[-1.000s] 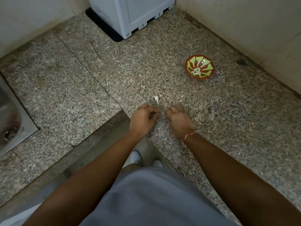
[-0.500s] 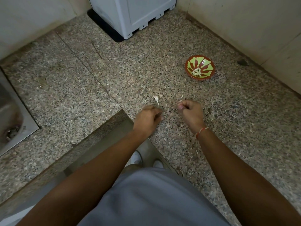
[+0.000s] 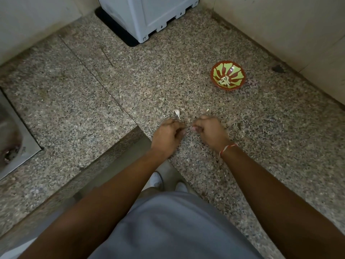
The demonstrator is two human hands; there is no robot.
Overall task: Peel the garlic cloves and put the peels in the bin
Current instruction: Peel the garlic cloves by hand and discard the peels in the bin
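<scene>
My left hand [image 3: 167, 136] and my right hand [image 3: 211, 131] hover close together over the speckled granite counter [image 3: 261, 146], fingertips nearly touching. Both have their fingers curled in. The left hand seems pinched on a small garlic clove, which its fingers mostly hide. Nothing shows in the right hand. An unpeeled white garlic clove [image 3: 177, 113] lies on the counter just beyond my left hand. A small pale scrap [image 3: 207, 109] lies beyond my right hand. A red and green bowl [image 3: 216, 71] with pale peeled cloves in it stands at the back right.
A white appliance [image 3: 149, 19] stands in the back corner between two walls. A steel sink [image 3: 13, 131] is set into the counter at the far left. The counter's inner corner edge [image 3: 130, 139] runs just under my left wrist. My shoes [image 3: 155, 179] show below.
My right hand swung out to the right, away from the left hand, then came back beside it. The left hand stayed almost still. The loose clove and the bowl have not moved.
</scene>
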